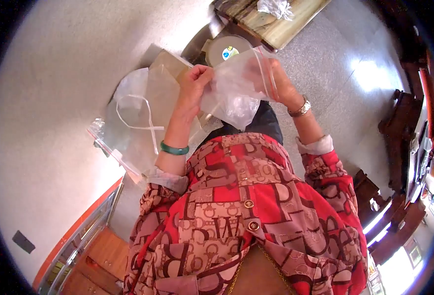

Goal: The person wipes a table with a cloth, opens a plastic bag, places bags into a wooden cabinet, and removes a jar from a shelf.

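Note:
A clear zip bag [232, 81] with a red stripe along its zip edge is stretched between my hands. My left hand [195, 87] is closed, pinching the bag's left edge between thumb and fingers. At the zip end, my right hand [282, 86] is closed on the bag, its fingers seen only blurrily through the plastic; I cannot tell whether they are inside or behind it. Crumpled clear plastic [240, 109] shows at the bag's lower part. Just beyond the bag is a round tub [231, 43] with a pale lid and a colourful round sticker.
Large clear plastic bags [128, 118] lie left of my left arm, with a white strap [150, 118] over them. A wood-grain table [281, 27] at the top bears crumpled white plastic [276, 8]. Dark wooden furniture [401, 118] stands right, an orange-brown cabinet [106, 250] lower left.

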A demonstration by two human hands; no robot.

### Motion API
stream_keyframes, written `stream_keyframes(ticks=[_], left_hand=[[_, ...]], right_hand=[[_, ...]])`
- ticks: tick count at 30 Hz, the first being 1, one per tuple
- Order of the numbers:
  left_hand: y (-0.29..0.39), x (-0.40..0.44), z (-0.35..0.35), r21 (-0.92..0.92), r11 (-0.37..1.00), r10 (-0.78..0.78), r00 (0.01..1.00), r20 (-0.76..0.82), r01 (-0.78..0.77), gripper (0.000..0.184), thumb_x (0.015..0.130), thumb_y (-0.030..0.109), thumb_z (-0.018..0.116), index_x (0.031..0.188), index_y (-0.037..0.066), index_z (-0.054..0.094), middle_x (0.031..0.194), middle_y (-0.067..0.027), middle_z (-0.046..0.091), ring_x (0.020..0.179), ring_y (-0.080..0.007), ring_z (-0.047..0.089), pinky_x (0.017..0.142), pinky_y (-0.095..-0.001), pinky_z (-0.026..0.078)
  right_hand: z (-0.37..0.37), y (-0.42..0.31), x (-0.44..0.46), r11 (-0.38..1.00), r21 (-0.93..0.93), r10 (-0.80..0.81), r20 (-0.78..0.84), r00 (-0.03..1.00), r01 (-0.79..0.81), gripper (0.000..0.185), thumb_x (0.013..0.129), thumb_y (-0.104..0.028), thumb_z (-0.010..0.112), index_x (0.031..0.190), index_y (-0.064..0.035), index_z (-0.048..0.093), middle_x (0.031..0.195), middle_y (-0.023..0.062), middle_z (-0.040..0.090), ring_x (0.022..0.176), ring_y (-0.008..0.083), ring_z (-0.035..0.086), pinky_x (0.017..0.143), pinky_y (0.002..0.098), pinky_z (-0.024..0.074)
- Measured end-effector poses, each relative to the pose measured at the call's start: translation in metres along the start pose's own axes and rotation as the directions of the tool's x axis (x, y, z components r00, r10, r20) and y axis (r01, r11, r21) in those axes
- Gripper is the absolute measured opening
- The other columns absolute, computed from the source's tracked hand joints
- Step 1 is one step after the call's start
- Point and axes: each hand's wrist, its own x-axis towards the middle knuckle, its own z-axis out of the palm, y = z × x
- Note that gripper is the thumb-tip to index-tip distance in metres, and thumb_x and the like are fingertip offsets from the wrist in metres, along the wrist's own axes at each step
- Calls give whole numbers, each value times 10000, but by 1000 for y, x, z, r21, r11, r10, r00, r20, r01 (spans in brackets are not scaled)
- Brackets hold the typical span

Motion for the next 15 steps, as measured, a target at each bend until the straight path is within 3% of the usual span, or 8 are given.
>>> stream_keyframes(ticks=[1,2,4,5,8,11,13,15], left_hand=[[-1,1,0,-10,1000,1,1000,12,-1,78,827,147,556,793,77,558,698,22,539,592,-67,491,528,-206,387],[-2,1,1,-20,1000,3,1000,25,-3,72,831,139,548,789,81,547,692,21,533,586,-69,490,521,-207,386],[1,0,6,-32,999,12,1000,17,-12,67,834,134,543,790,85,536,691,21,529,583,-69,488,517,-209,385],[2,0,8,-44,999,22,1000,7,-21,63,838,130,538,791,89,525,690,22,524,580,-69,486,514,-212,385],[1,4,10,-103,995,12,999,33,-9,59,844,134,530,800,100,512,691,24,514,583,-70,483,514,-213,384],[2,6,12,-86,996,22,997,73,-16,72,855,145,514,795,109,502,691,27,500,592,-69,479,517,-213,386],[5,7,17,-128,992,6,996,93,6,79,860,151,505,792,112,499,692,29,495,597,-68,477,520,-214,389],[8,9,22,-171,985,-6,994,111,26,86,865,157,496,790,115,497,693,31,489,601,-68,476,522,-216,391]], right_hand=[[-9,-12,1,993,-112,46,181,982,-26,437,856,-380,506,979,36,564,793,37,583,639,108,520,573,278,460],[-11,-16,1,993,-113,47,181,982,-26,437,856,-380,506,979,36,564,793,37,583,639,108,520,573,278,460],[-13,-20,-1,924,184,300,199,933,-336,521,880,-441,425,1021,44,551,801,48,583,606,97,506,541,249,444],[-13,-16,-3,924,183,301,196,933,-337,521,880,-441,425,1021,44,551,801,48,583,606,97,506,541,249,444],[-14,-7,-7,943,314,79,120,990,-114,535,883,-449,416,1039,45,549,773,30,590,536,94,489,490,220,422],[-16,-29,-2,987,132,79,55,995,-86,446,873,-351,481,1039,58,548,732,40,601,529,105,505,492,237,437],[-16,-53,4,926,-374,-56,-5,998,50,242,784,-128,521,964,29,555,744,208,586,677,357,575,588,374,469],[-17,-62,6,919,-391,-67,-40,997,46,234,780,-116,523,962,27,556,756,214,582,683,364,569,591,376,469]])
